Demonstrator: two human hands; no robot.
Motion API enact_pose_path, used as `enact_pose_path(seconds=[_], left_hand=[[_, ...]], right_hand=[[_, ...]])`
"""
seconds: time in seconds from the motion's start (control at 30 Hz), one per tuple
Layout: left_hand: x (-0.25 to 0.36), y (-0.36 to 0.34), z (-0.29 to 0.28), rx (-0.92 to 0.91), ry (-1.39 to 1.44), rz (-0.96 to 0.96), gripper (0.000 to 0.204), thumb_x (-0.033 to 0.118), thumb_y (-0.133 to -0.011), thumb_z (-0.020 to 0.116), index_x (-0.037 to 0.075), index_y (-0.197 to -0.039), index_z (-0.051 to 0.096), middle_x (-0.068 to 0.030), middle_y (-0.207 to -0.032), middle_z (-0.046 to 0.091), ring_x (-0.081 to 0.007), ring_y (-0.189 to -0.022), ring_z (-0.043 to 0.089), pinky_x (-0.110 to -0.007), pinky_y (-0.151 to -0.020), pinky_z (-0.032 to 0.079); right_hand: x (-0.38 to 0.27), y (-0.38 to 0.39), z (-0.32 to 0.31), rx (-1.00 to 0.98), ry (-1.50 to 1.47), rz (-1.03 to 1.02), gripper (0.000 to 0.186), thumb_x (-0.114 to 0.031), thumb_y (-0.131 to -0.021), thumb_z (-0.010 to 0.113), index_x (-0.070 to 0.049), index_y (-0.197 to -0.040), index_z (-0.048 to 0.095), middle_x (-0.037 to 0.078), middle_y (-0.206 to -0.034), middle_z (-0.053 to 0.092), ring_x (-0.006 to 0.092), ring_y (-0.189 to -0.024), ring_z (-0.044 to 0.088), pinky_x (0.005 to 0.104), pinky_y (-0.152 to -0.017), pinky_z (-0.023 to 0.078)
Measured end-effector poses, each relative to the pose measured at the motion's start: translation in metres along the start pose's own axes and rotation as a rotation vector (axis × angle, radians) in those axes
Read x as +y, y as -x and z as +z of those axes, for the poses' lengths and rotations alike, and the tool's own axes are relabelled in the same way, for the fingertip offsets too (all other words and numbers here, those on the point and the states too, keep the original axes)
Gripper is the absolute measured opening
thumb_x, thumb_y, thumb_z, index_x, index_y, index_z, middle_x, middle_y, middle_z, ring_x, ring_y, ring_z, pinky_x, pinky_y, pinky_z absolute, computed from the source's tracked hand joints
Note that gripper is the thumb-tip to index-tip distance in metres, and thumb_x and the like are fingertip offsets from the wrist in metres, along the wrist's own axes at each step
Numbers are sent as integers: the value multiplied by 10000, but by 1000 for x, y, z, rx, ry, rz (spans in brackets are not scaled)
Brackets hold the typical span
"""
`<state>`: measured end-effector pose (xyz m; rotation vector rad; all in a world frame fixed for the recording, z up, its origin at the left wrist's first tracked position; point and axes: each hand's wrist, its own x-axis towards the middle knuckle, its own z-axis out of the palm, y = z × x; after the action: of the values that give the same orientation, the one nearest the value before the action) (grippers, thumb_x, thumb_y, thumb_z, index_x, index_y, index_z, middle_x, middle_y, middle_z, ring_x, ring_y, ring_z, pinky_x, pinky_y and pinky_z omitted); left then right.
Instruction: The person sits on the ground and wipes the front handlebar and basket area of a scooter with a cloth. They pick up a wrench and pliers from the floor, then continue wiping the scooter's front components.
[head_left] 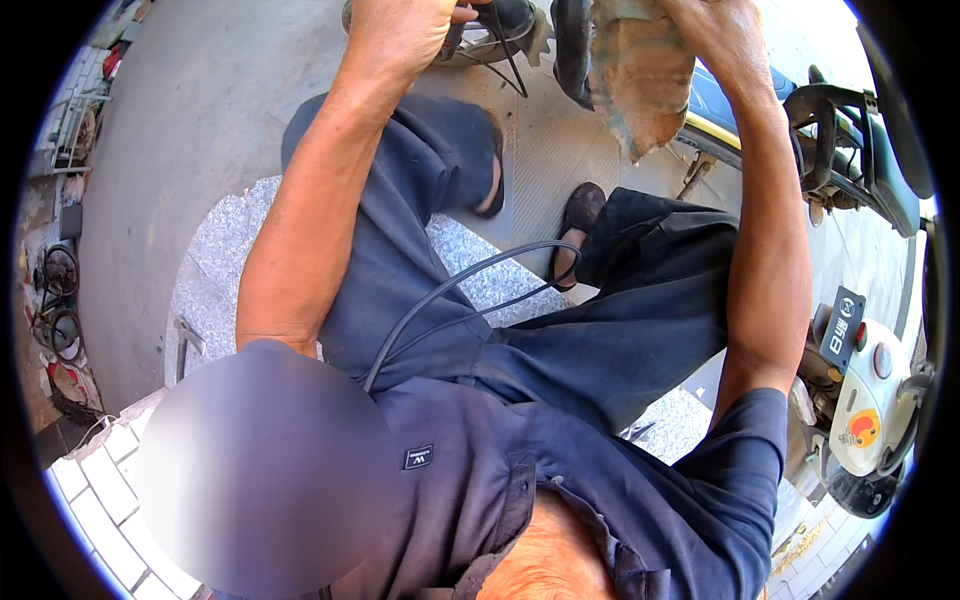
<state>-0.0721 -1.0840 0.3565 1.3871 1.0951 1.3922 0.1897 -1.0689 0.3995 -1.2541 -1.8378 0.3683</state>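
My left hand (415, 30) is at the top edge, its fingers curled beside dark machine parts (505, 25) with thin black cables. What those fingers grip is hidden. To the right, my right hand (720, 38) closes on the upper edge of a stained tan cloth (642, 85), which hangs down and looks slightly blurred. The fingertips of this hand are cut off by the picture's edge. Next to the cloth is a thick, curved black piece (572, 55), perhaps rubber; I cannot tell whether they are joined.
I sit on a speckled grey stone slab (225, 235). A black cable (450, 285) loops across my lap. Parked two-wheelers, one with a white rear body (862, 400), line the right. A bicycle (60, 300) and clutter lie far left. White bricks (105, 500) show at lower left.
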Motion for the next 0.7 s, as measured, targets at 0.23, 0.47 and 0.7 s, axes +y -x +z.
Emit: enact_pose_path(seconds=[0.23, 0.47, 0.7], left_hand=[[-18, 2, -8, 49, 34, -40, 237, 123, -985, 633, -24, -1168, 601, -76, -945, 685, -151, -788, 698, -236, -647, 542], [-17, 12, -22, 93, 20, -76, 226, 132, -988, 625, -17, -1159, 621, -78, -949, 697, -154, -802, 699, -261, -678, 559], [-13, 17, -26, 98, 7, -70, 221, 133, -992, 621, -16, -1155, 625, -85, -959, 704, -148, -805, 697, -259, -674, 558]], right_hand=[[17, -6, 6, -100, -212, 36, 183, -84, -908, 710, -21, -1070, 763, 15, -960, 758, 67, -881, 648, 241, -803, 523], [28, -11, 2, -72, -121, 195, 295, 33, -824, 622, -41, -1068, 771, -32, -846, 716, 40, -721, 586, 217, -632, 467], [23, -11, 2, -71, -138, 223, 294, 9, -838, 617, -56, -1076, 776, -36, -845, 718, 31, -697, 572, 209, -614, 449]])
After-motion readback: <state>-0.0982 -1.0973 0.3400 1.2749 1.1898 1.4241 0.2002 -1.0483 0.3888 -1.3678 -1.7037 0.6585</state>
